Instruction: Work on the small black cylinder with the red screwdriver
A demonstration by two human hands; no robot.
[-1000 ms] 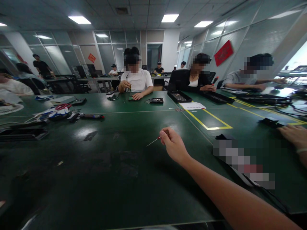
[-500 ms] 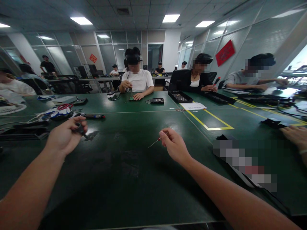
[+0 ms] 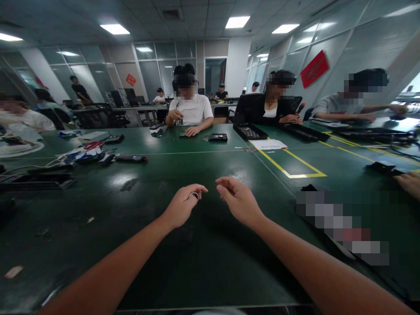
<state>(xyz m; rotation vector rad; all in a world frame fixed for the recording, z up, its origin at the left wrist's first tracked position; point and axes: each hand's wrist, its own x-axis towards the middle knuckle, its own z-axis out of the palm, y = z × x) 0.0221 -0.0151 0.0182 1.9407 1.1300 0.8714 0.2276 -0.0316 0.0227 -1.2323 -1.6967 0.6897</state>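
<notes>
Over the middle of the green table (image 3: 157, 280), my two hands are close together, fingertips a small gap apart. My left hand (image 3: 182, 205) is closed around a small dark tool (image 3: 193, 196) whose round, pale-rimmed end shows between the fingers. The rest of it is hidden. My right hand (image 3: 241, 203) is closed in a pinch. A speck of red (image 3: 216, 187) shows at its fingertips, matching the red end of the thin metal rod seen there earlier. I cannot make out the rod's shaft now.
Red-handled scissors (image 3: 95, 145), a dark pen-shaped tool (image 3: 131, 159) and a black tray (image 3: 42, 180) lie to the left. Across the table sits a person (image 3: 193, 109) near a black box (image 3: 218, 137). A long blurred-out object (image 3: 341, 225) lies right, near another person's hand (image 3: 410, 183).
My left hand has moved right, from the left side to beside my right hand, still holding the dark tool. The rod's shaft has gone from view. My right hand has hardly moved.
</notes>
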